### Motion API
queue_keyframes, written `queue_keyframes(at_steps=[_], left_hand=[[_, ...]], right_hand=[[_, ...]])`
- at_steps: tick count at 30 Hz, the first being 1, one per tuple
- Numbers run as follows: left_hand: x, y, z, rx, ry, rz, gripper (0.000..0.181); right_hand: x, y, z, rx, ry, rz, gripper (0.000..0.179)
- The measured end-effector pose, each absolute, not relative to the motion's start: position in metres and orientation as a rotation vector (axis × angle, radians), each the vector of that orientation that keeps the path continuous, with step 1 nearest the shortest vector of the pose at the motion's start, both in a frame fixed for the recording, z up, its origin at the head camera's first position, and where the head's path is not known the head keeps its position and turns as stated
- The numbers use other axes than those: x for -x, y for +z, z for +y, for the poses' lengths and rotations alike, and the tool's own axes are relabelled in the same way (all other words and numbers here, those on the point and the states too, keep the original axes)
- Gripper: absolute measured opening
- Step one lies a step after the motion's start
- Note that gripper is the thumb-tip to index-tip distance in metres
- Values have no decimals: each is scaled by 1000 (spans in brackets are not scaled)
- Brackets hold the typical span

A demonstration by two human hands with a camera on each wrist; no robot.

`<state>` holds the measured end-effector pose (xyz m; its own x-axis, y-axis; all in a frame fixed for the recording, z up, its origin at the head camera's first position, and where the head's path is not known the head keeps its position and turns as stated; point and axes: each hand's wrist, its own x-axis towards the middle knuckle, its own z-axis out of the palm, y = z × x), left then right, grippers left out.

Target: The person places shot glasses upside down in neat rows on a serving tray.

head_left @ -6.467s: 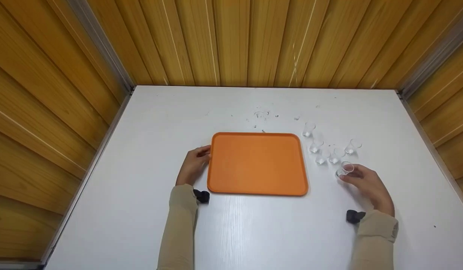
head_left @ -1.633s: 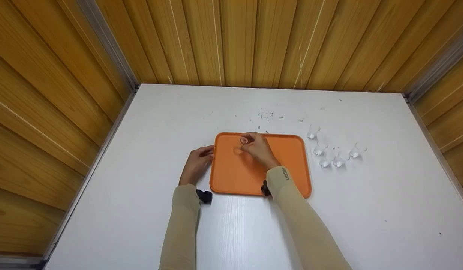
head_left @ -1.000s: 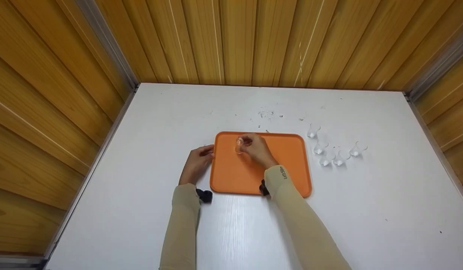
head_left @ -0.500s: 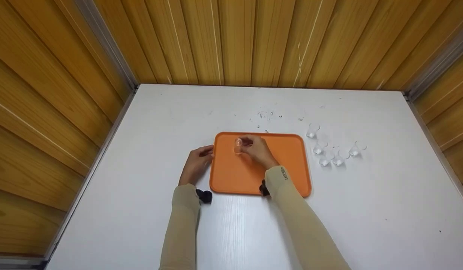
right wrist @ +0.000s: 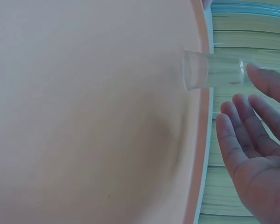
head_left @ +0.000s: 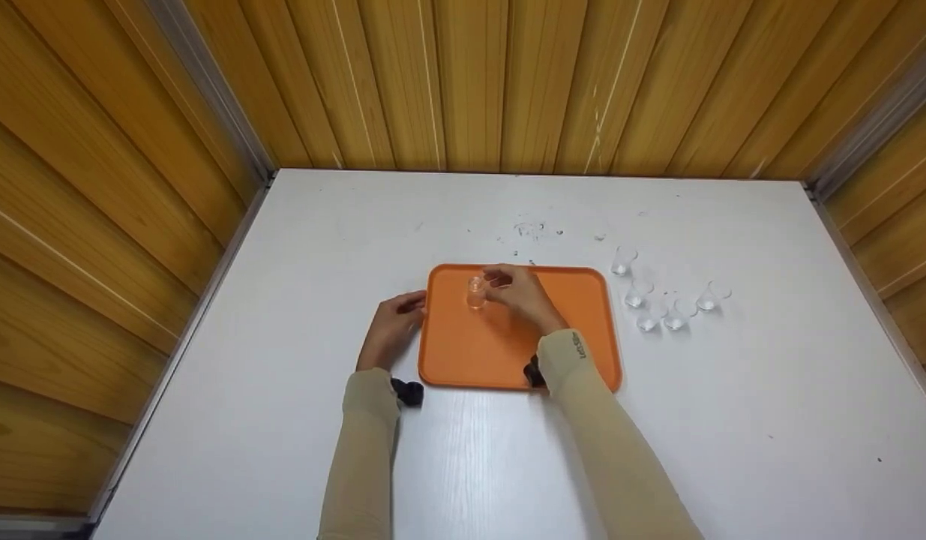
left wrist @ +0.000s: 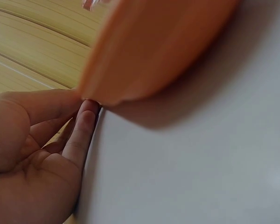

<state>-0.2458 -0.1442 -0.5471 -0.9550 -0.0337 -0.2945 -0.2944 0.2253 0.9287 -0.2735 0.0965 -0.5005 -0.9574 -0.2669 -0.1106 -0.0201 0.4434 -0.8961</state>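
An orange tray (head_left: pixel 463 345) lies on the white table in the head view. A small clear plastic cup (head_left: pixel 475 294) stands on its far left part, wide rim down. My right hand (head_left: pixel 524 296) is just right of the cup. In the right wrist view its fingers are spread apart from the cup (right wrist: pixel 217 71), the thumb tip at the cup's narrow end; whether it touches I cannot tell. My left hand (head_left: pixel 391 326) rests at the tray's left edge, its fingertips and thumb touching the rim (left wrist: pixel 95 70) in the left wrist view.
Several clear cups (head_left: pixel 675 316) stand on the table (head_left: pixel 777 375) right of the tray. Dark marks (head_left: pixel 530 229) dot the tabletop behind it. Wood-patterned walls (head_left: pixel 500 82) enclose the back and both sides.
My right hand brought the cup from the right-hand group to the tray and has let go of it, drawing slightly right. The left hand has stayed at the tray's edge.
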Motion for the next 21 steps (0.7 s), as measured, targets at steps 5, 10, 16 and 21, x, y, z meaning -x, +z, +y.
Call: queue_keyframes(at_steps=[5, 10, 16, 21], left_hand=[[246, -547, -144, 280, 1826, 2287, 37], [245, -547, -144, 257, 1850, 2285, 36], [244, -546, -144, 280, 1841, 2270, 36], [245, -547, -145, 285, 1840, 2256, 35]], right_hand=[[271, -492, 104, 263, -1515, 2487, 47], [267, -484, 115, 268, -1554, 2500, 48], [263, -475, 129, 239, -1597, 2524, 49], [258, -467, 144, 222, -1650, 2530, 52]])
